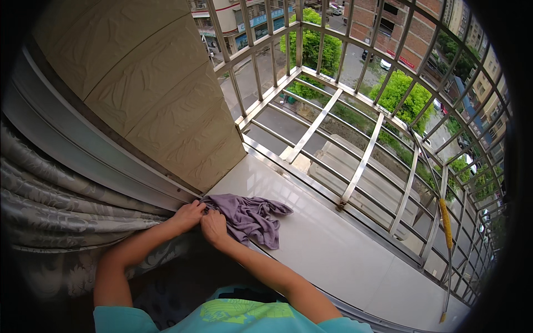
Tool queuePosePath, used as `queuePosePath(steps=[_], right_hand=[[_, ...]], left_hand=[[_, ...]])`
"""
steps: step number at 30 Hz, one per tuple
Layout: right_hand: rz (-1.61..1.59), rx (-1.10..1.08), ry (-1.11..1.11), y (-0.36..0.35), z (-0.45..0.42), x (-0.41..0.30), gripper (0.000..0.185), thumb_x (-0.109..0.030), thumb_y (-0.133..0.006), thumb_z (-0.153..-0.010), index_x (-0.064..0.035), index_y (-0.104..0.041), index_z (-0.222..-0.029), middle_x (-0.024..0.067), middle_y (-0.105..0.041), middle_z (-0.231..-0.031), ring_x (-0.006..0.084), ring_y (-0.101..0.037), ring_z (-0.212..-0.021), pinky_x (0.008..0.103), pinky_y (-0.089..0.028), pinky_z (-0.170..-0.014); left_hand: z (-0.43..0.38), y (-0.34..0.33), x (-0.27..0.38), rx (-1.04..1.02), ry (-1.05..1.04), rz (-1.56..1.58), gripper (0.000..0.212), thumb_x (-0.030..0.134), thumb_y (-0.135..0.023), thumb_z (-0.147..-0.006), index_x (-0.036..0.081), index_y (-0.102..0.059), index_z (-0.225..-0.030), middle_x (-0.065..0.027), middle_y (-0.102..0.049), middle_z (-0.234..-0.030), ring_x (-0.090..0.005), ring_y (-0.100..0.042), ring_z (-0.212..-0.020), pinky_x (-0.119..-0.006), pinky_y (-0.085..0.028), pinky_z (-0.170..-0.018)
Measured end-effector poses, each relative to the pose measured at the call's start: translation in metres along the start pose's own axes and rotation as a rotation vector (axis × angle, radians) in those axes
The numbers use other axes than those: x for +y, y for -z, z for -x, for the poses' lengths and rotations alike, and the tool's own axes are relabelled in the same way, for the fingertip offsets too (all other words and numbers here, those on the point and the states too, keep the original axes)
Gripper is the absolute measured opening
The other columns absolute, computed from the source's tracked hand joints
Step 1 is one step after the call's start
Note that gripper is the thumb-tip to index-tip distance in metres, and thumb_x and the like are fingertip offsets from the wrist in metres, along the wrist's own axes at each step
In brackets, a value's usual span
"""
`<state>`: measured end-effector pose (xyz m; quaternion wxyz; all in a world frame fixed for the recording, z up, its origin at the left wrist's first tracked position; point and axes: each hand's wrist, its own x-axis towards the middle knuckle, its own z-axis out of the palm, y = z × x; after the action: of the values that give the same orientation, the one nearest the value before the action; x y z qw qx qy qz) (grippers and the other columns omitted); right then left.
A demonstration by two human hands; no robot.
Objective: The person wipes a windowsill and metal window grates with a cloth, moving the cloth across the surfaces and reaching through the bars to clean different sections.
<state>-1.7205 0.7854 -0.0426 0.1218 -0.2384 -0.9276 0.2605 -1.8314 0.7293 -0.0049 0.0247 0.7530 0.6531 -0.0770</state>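
Note:
A crumpled purple cloth point(250, 216) lies on the glossy white window sill point(329, 249), its left end bunched up against the window frame point(166, 187). At that bunched end, my left hand point(190, 214) grips the cloth close to the foot of the frame. Right beside it, my right hand point(214, 227) also has its fingers closed on the cloth's edge. Both hands nearly touch, and the fingertips are partly hidden in the folds.
Patterned grey curtains point(75, 208) hang at the left, touching my left arm. Textured wall tiles point(166, 104) rise beyond the frame. A metal security cage point(316, 129) borders the sill's outer side, high above a street. A long thin tool with a yellow grip point(445, 224) leans at the right.

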Motion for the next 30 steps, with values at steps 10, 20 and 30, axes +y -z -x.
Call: queuePosePath(steps=[10,20,30], right_hand=[[0.081,-0.073,-0.050,0.001,0.031,-0.001,0.015,-0.015,-0.050,-0.072,-0.0090,-0.063,-0.072,0.0084,-0.055,-0.081,0.0229,-0.051,-0.080,0.0356,-0.039,-0.061],[-0.269,0.021,-0.308,0.023,0.169,0.075,0.014,-0.014,-0.053,-0.067,-0.0051,-0.063,-0.067,0.0134,-0.058,-0.075,0.0281,-0.054,-0.076,0.0409,-0.040,-0.062],[0.058,-0.001,-0.375,0.177,0.415,0.160,0.010,-0.018,-0.059,-0.061,-0.0089,-0.061,-0.065,0.0082,-0.055,-0.081,0.0235,-0.052,-0.080,0.0354,-0.041,-0.068]], left_hand=[[-0.013,0.005,0.006,-0.140,-0.303,0.045,0.009,0.010,-0.051,-0.067,0.005,-0.055,-0.072,-0.0054,-0.047,-0.082,-0.0232,-0.048,-0.078,-0.034,-0.046,-0.058],[-0.062,0.025,0.181,-0.233,-0.247,0.501,0.007,0.005,-0.056,-0.065,0.004,-0.056,-0.072,-0.0099,-0.051,-0.071,-0.0279,-0.053,-0.068,-0.037,-0.043,-0.057],[-0.117,0.037,0.416,-0.190,-0.717,0.655,0.008,0.008,-0.059,-0.064,0.004,-0.057,-0.070,-0.0114,-0.048,-0.070,-0.0288,-0.052,-0.065,-0.038,-0.043,-0.056]])
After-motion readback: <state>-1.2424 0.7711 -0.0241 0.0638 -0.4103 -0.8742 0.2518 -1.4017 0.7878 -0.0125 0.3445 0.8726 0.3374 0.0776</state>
